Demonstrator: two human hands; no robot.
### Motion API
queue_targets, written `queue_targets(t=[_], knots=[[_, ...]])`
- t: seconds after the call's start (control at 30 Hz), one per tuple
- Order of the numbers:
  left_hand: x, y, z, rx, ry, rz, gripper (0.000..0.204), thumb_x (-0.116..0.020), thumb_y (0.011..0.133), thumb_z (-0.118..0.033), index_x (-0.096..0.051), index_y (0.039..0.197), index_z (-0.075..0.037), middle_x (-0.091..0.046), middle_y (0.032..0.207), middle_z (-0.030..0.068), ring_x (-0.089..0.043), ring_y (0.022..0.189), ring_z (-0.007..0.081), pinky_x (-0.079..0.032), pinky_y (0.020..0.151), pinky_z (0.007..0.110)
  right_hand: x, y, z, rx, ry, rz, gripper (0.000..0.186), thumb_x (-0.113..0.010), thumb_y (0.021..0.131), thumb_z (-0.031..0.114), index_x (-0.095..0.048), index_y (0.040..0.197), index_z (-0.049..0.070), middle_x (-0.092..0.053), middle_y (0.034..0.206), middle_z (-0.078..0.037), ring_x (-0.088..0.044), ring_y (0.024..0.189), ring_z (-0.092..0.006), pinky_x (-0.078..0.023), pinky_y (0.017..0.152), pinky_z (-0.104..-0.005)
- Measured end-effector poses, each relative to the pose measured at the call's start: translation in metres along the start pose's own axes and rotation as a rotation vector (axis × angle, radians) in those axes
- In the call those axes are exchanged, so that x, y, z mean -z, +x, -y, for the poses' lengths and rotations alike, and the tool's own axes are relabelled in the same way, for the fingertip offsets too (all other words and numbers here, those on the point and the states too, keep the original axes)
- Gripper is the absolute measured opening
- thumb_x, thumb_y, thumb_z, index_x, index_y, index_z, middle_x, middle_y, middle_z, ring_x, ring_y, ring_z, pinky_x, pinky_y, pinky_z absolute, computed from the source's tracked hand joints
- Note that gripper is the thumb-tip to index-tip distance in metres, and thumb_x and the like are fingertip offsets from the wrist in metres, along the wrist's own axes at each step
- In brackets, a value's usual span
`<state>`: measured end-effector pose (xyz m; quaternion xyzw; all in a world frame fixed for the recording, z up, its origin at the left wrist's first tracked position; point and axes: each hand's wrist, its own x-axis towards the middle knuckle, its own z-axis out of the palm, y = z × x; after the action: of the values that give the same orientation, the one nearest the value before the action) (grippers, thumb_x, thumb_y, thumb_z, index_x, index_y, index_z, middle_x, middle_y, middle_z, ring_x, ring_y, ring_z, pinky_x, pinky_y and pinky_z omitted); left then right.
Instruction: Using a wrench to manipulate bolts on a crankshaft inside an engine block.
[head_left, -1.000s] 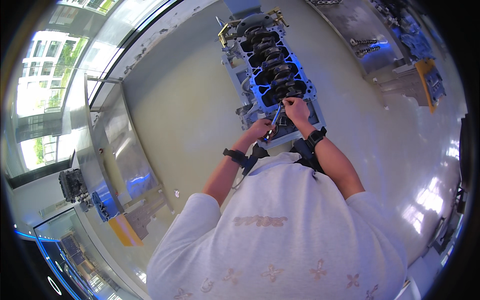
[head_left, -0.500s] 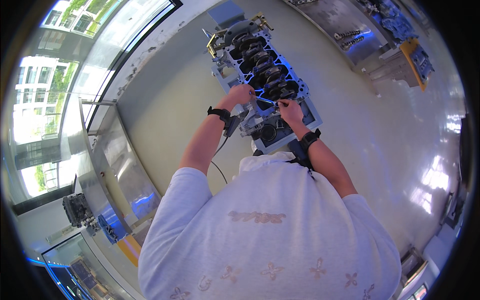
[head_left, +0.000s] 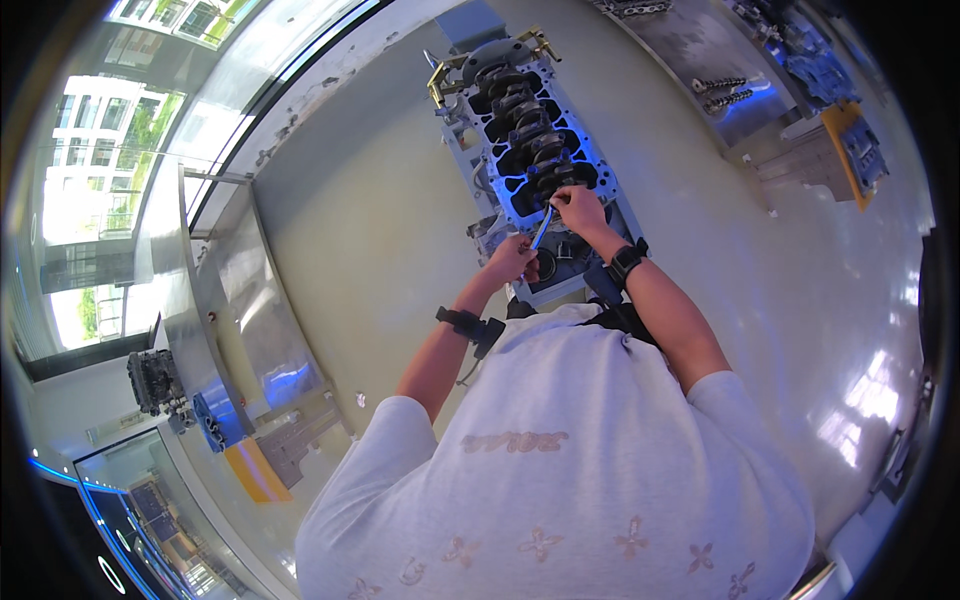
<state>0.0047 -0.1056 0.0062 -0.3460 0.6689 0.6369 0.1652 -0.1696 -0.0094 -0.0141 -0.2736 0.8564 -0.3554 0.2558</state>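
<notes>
Crankshaft in block, bench right (camshafts atop)

Engine workshop, opened engine block, metal bench bearing lobed shafts

Through the head camera I see the left hand curled round the lower end of a slim, shiny, blue-silver metal hand tool, with the right hand closed on its upper end. I have the tool slanting over the near end of a blue-lit metal engine block, where a dark, lobed steel crankshaft lies lengthwise. The block sits on a grey metal frame. I make out black straps on both wrists. Well off to my right, two lobed metal shafts rest on a brushed stainless-steel bench.
</notes>
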Motion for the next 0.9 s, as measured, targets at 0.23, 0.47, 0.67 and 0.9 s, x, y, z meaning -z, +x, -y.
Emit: queue_targets(t=[0.23,0.47,0.67,0.9], knots=[[-0.049,0.011,-0.003,0.026,-0.511,0.173,0.015,-0.046,0.095,-0.009,-0.043,0.106,0.001,-0.061,0.086,0.0158,-0.067,0.076,0.0307,-0.057,0.071,0.042,-0.001,0.003,0.006,0.011,-0.074,0.041,0.021,-0.067,0.08,0.032,-0.072,0.092,0.016,-0.069,0.087,-0.009,-0.066,0.083,-0.0282,-0.051,0.073,-0.0381],[-0.05,0.021,0.008,0.05,-0.662,0.209,0.015,-0.046,0.097,-0.014,-0.046,0.102,0.001,-0.061,0.083,0.0144,-0.065,0.077,0.0302,-0.055,0.075,0.046,0.001,0.0,0.019,-0.126,-0.117,0.066,0.022,-0.066,0.08,0.036,-0.073,0.093,0.021,-0.069,0.089,-0.007,-0.066,0.086,-0.0273,-0.051,0.074,-0.0388],[-0.025,0.022,0.019,0.102,-0.474,0.323,0.019,-0.045,0.098,-0.02,-0.05,0.094,-0.001,-0.06,0.078,0.0103,-0.064,0.069,0.0276,-0.055,0.067,0.042,-0.013,-0.015,0.016,-0.155,-0.12,-0.07,0.023,-0.067,0.079,0.038,-0.073,0.093,0.022,-0.069,0.09,-0.007,-0.066,0.086,-0.0277,-0.051,0.073,-0.0387],[0.05,0.045,0.02,-0.172,0.562,0.035,0.025,-0.049,0.093,-0.027,-0.061,0.098,-0.006,-0.063,0.081,0.012,-0.063,0.071,0.0278,-0.049,0.065,0.042,-0.025,-0.019,0.016,-0.385,-0.035,-0.201,0.023,-0.065,0.079,0.038,-0.073,0.095,0.022,-0.069,0.093,-0.007,-0.065,0.09,-0.0287,-0.05,0.076,-0.0387]])
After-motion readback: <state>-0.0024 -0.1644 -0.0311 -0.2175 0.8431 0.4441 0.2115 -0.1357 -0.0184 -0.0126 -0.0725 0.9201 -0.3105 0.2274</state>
